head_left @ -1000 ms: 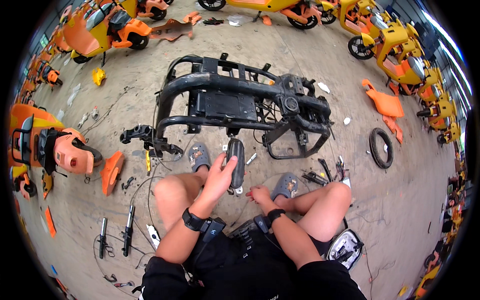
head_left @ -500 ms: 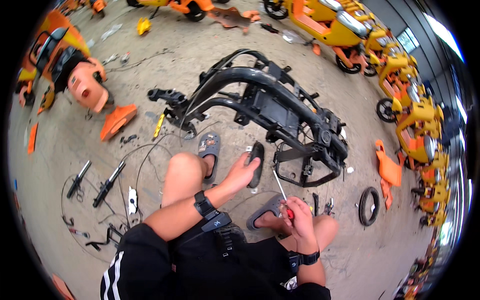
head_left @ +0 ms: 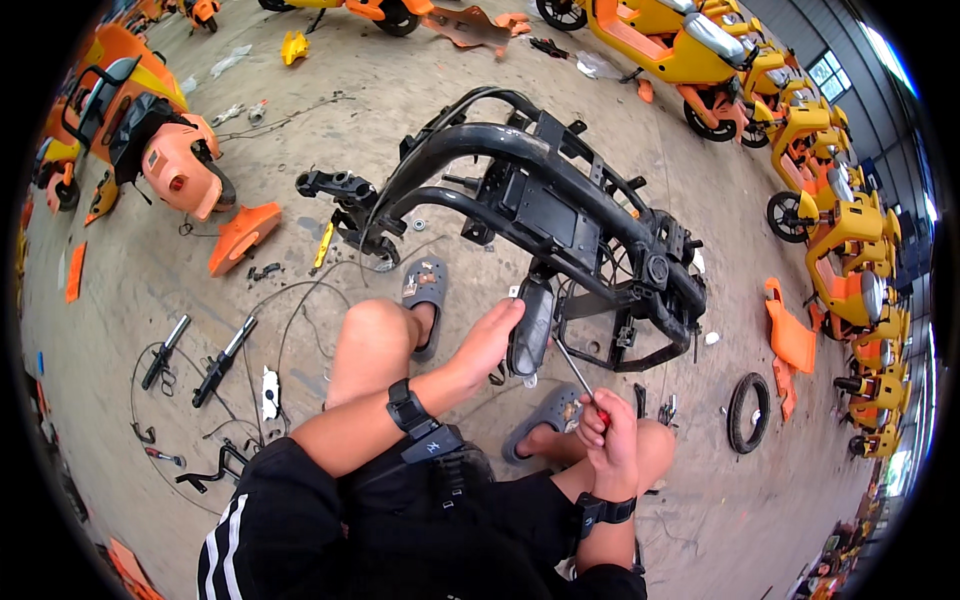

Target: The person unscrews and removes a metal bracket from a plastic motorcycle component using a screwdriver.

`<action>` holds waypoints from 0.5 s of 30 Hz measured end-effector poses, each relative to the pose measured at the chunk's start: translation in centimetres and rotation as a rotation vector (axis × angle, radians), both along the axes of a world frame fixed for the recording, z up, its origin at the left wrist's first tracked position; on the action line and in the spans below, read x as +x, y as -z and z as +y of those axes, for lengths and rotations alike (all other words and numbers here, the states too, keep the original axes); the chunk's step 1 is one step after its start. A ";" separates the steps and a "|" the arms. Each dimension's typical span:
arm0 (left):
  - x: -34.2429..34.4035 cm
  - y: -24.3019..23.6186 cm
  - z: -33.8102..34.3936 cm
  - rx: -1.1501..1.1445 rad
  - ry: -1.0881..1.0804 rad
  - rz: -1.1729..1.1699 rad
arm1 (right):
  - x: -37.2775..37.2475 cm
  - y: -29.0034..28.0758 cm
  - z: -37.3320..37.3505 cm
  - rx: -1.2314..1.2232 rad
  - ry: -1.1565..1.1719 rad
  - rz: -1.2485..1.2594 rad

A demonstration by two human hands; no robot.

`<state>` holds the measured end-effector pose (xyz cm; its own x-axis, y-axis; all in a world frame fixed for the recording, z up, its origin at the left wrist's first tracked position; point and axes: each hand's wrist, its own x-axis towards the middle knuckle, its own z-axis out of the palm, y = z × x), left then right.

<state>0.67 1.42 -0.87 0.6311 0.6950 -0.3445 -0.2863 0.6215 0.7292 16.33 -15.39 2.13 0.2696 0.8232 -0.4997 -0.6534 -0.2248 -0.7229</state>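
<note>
A large black metal scooter frame (head_left: 540, 165) lies in front of me. My left hand (head_left: 480, 345) grips a black oblong part (head_left: 532, 325), held upright against the near side of that frame. My right hand (head_left: 613, 435) is closed round the red handle (head_left: 602, 418) of a screwdriver, whose thin steel shaft (head_left: 575, 368) points up and left, its tip at the right edge of the oblong part. I cannot tell whether the tip touches it. My grey clogs (head_left: 425, 285) are on the floor below the frame.
Two fork tubes (head_left: 225, 360), cables and loose parts lie at my left. An orange scooter (head_left: 180, 175) and loose panel (head_left: 240, 240) are at upper left. A tyre (head_left: 738, 412), orange panels (head_left: 790, 340) and a row of yellow scooters (head_left: 835, 250) are at right.
My right hand has raised the screwdriver from low near my foot, bringing its tip to the oblong part. The view has turned, so the frame sits more diagonally.
</note>
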 end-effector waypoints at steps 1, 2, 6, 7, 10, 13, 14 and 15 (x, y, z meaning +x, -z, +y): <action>0.0 0.0 0.1 -0.036 0.017 -0.028 | 0.1 0.0 -0.1 0.000 -0.008 0.006; 0.1 0.3 0.1 -0.042 0.022 -0.046 | 0.2 0.0 -0.2 0.000 -0.016 0.012; -0.1 -0.1 0.2 -0.085 0.071 -0.048 | 0.2 0.4 -0.4 0.029 -0.023 0.024; -0.2 -0.4 0.4 -0.103 0.093 -0.036 | 0.3 0.5 -0.4 0.029 -0.005 0.032; -0.7 -0.1 0.6 -0.187 0.097 -0.063 | 0.3 0.5 -0.3 0.026 0.058 0.030; -0.8 0.1 1.0 -0.126 0.039 0.006 | 0.6 0.7 -0.2 0.029 0.092 -0.014; -1.0 -0.2 0.9 -0.118 0.017 0.038 | 0.5 0.9 -0.4 0.014 0.096 -0.038; -1.1 -0.2 1.0 -0.116 0.009 0.060 | 0.7 0.8 -0.4 0.000 0.098 -0.071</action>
<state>-0.41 2.46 -0.63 0.6130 0.6426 -0.4597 -0.2387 0.7052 0.6676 17.00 -15.81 1.38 0.3831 0.7912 -0.4766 -0.6197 -0.1625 -0.7678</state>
